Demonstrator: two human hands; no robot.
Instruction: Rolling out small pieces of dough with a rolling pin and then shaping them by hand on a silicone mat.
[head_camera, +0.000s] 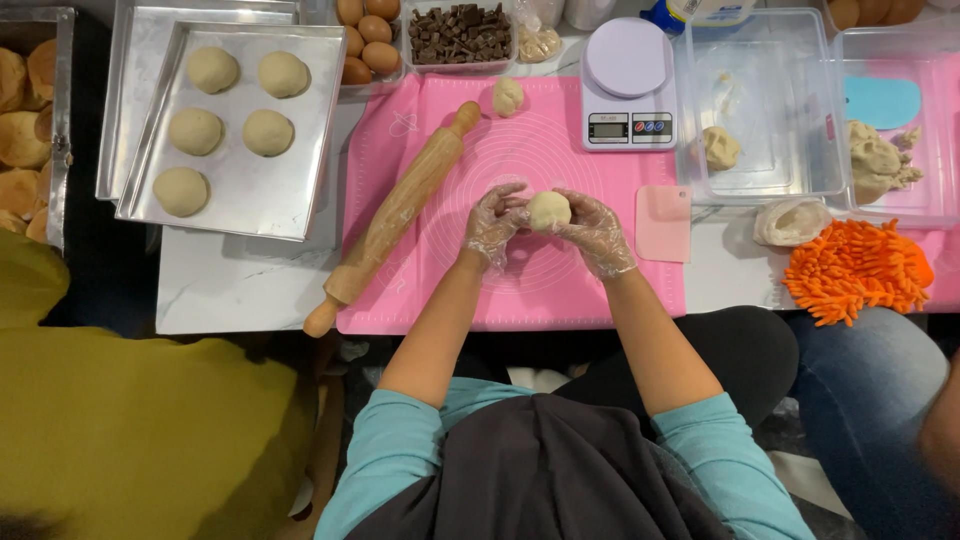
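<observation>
Both my hands wear thin clear plastic gloves and cup a pale round dough ball (548, 210) just above the pink silicone mat (520, 290). My left hand (492, 225) holds its left side, my right hand (598, 232) holds its right side. A wooden rolling pin (395, 215) lies slanted on the mat to the left of my hands. Another small dough ball (507, 96) rests at the mat's far edge.
A metal tray (290, 200) with several dough balls sits at the left, over a second tray. Eggs (366, 40), chocolate chunks (460, 35), a white kitchen scale (626, 85), a pink scraper (663, 223), clear tubs with dough (760, 110), an orange mitt (855, 270). People sit on both sides.
</observation>
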